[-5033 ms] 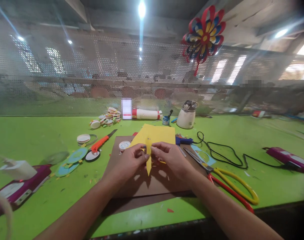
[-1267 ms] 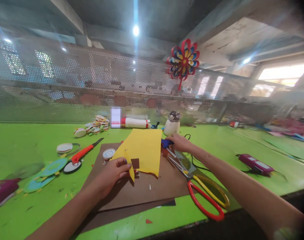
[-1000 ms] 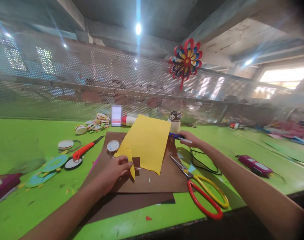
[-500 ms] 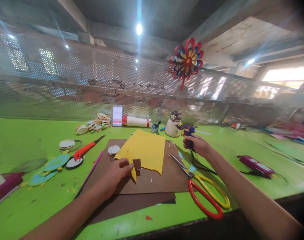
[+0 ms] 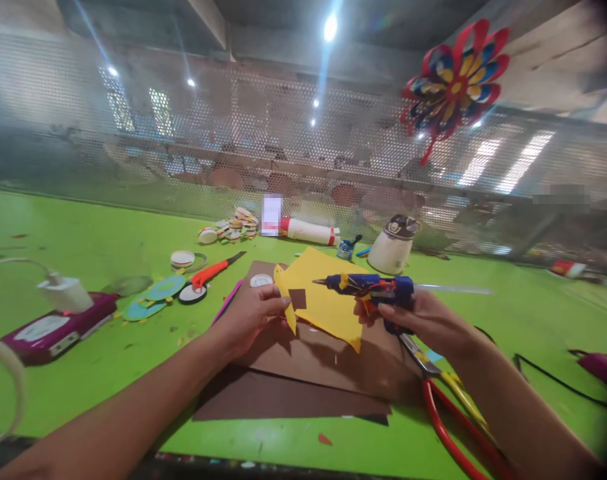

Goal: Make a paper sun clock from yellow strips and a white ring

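My left hand (image 5: 256,317) pinches a narrow pointed yellow piece (image 5: 285,297) that looks like foam or paper. A small brown square (image 5: 298,299) stands out at its right side; whether the two are joined I cannot tell. In my right hand (image 5: 428,323) is a blue hot glue gun (image 5: 378,288), its nozzle pointing left toward the square, apart from it. A clear glue stick (image 5: 453,289) juts from the gun's back. Beneath both hands lie a yellow sheet (image 5: 328,283) and brown sheets (image 5: 293,393).
Large scissors (image 5: 440,420) lie under my right forearm. An orange-handled cutter (image 5: 210,272), blue discs (image 5: 146,308) and a maroon power strip (image 5: 66,333) are at left. Behind stand a white pot (image 5: 389,250), a small ink bottle (image 5: 345,249) and a red-and-white roll (image 5: 308,231).
The glue gun has swung in from the right, over the yellow sheet, its nozzle now near the brown square. My left hand has raised the yellow piece a little. The view has turned left.
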{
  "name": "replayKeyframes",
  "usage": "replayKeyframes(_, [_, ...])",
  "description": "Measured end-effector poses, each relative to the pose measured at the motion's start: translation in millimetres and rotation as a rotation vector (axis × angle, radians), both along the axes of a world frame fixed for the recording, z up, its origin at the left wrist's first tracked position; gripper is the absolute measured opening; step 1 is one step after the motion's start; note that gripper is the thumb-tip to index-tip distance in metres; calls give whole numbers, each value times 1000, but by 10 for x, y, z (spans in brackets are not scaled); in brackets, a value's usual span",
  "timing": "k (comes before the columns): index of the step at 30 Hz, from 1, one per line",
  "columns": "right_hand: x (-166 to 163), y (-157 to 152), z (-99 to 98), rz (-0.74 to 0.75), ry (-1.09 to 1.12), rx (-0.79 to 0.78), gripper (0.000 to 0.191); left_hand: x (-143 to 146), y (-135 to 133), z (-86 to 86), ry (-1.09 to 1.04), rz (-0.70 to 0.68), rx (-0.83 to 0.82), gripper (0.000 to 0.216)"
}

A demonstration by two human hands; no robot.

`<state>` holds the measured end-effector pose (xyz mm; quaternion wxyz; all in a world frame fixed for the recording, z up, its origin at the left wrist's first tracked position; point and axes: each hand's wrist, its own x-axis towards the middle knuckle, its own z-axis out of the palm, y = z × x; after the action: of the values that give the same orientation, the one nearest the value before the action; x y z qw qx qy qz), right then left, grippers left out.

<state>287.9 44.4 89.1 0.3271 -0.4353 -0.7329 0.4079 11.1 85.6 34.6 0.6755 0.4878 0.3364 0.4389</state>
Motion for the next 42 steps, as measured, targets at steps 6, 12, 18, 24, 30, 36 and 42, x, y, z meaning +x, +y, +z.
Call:
replayKeyframes(6, [-75,-43,-135,-40,-108,15,36,19,-16,-18,41,-43,-15,13])
replayKeyframes(12, [-95,-86,-228,-76,-91,-58,36,34,-44,36,114,-23,-9,15])
replayKeyframes(18, [-110,-95,-276,-90,-49,-103,31,58,-78,60,83,-58,-17,16])
replayKeyframes(24, [-114,-117,-296,-109,-41,-113,28,64,-108,86,88,-37,-10,17])
replayKeyframes(30, [-82,-110,-329,-114,-85,-62,29,70,-109,98,54,-32,-41,15])
replayKeyframes(36, [-123,-119,-267,-88,-110,-52,28,71,-103,100,71,-29,-26,12])
replayKeyframes(42, [-112,-141,-274,-121,-166,-11,32,69,-107,88,107,-22,-22,13])
